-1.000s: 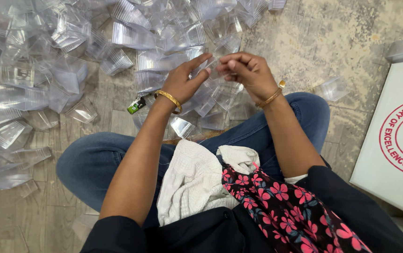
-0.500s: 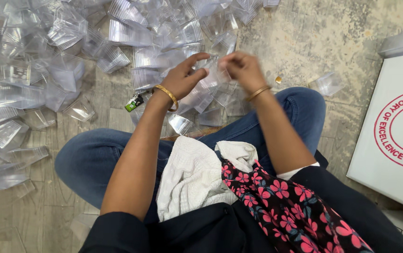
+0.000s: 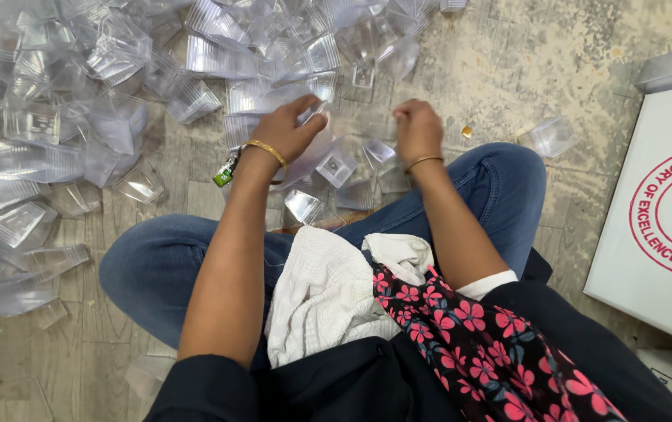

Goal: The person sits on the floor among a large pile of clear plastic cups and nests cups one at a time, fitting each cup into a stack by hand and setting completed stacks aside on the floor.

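I sit cross-legged on the floor in blue jeans. My left hand [image 3: 293, 129], with a gold bangle on the wrist, is closed around a clear plastic cup [image 3: 312, 148] near the middle of the view. To its right my right hand [image 3: 418, 129], also with a bangle, is curled shut a short way apart; whether it holds anything I cannot see. Several loose clear cups [image 3: 336, 168] lie on the floor just under both hands. A big heap of clear plastic cups [image 3: 78, 109] spreads across the upper left.
A white cloth [image 3: 328, 293] and a floral fabric [image 3: 476, 336] lie in my lap. A white box [image 3: 656, 227] with a red round print stands at the right. One cup [image 3: 548, 137] lies alone near it. A small green object [image 3: 225, 177] lies by my left wrist.
My hands were together on a clear cup in front of me; they have now drawn apart, the left keeping the cup and the right moving right.
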Action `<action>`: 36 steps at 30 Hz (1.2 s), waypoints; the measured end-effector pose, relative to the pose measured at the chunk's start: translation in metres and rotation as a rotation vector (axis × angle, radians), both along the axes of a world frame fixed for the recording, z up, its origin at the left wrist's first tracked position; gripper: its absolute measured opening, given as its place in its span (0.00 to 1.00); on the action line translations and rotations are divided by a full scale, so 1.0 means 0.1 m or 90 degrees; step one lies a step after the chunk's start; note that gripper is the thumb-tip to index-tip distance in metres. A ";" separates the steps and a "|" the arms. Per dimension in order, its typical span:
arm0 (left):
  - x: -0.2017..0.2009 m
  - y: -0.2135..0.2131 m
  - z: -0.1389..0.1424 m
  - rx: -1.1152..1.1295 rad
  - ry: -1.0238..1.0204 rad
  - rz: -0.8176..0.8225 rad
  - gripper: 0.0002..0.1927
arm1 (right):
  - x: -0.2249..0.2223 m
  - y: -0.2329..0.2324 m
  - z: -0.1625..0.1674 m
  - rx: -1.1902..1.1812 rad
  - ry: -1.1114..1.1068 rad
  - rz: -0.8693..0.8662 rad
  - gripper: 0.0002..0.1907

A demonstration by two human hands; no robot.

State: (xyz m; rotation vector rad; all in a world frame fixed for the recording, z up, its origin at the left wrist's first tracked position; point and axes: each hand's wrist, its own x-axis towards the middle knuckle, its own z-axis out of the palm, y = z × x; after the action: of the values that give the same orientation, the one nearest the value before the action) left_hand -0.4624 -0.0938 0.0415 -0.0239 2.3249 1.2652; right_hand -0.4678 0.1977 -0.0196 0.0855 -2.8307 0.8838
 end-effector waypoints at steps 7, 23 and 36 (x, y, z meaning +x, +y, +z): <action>0.06 0.13 -0.09 0.123 -0.008 -0.135 0.34 | 0.04 -0.22 0.27 -0.116 -0.266 0.270 0.08; -0.08 -0.03 -0.07 0.043 -0.024 0.077 0.33 | -0.12 -0.78 0.31 -0.666 -0.251 -0.049 0.13; -0.09 0.10 -0.20 0.280 0.031 0.089 0.27 | -0.96 0.11 0.19 0.127 0.125 0.083 0.12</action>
State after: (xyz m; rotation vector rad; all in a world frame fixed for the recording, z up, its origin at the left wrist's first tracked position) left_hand -0.4710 -0.0840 0.0213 -0.0085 2.0625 1.8404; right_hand -0.5639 0.2082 -0.0006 0.3659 -2.7424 0.5777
